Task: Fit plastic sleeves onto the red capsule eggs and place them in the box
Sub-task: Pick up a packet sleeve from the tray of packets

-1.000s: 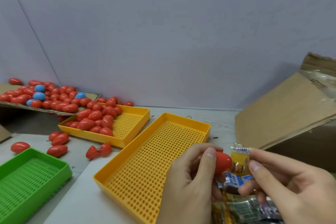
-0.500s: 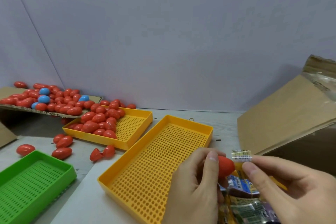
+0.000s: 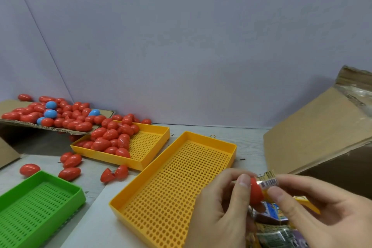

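Where fingers (image 3: 242, 193) curl, red capsule egg (image 3: 256, 192) half hidden; plastic sleeve (image 3: 268, 181) blurred.

No words or numbers can be read; only a barcode shows on the printed plastic sleeve (image 3: 267, 182), just right of the red capsule egg (image 3: 256, 192), its digits too blurred.

A plain lilac-grey wall (image 3: 161, 46) meets at a corner behind a pale wood-grain tabletop (image 3: 249, 137).

Near yellow tray (image 3: 211, 139) lies bare; box flap (image 3: 314, 137) walls the right.
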`<state>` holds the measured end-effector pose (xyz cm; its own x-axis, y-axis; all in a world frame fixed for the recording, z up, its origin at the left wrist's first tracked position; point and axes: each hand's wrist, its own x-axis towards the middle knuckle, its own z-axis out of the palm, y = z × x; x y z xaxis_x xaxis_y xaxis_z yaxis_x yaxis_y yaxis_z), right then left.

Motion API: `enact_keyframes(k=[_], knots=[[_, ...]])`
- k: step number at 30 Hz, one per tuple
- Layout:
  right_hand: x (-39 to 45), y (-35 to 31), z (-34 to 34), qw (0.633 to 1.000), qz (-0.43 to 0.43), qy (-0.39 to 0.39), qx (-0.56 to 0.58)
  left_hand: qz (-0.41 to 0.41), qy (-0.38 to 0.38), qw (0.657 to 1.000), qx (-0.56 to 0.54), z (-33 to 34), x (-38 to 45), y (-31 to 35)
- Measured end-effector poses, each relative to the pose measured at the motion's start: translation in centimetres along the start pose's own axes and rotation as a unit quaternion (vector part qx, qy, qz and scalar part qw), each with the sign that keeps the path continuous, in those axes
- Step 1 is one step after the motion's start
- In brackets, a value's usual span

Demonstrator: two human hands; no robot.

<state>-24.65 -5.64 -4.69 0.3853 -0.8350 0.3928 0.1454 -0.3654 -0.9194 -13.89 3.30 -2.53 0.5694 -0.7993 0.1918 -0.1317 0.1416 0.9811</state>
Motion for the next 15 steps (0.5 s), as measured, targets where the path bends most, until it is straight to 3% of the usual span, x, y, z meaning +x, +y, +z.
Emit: enact_keyframes(k=[7, 15], knots=[[-0.04, -0.34, 0.13, 0.999, 0.012, -0.038, -0.015, -0.019, -0.006, 0.999, -0.03, 0.0, 0.15, 0.03], [-0.01, -0.47, 0.49, 1.0, 0.006, 0.005, 0.025, -0.017, -0.005, 1.0, -0.01, -0.05, 0.07, -0.24]])
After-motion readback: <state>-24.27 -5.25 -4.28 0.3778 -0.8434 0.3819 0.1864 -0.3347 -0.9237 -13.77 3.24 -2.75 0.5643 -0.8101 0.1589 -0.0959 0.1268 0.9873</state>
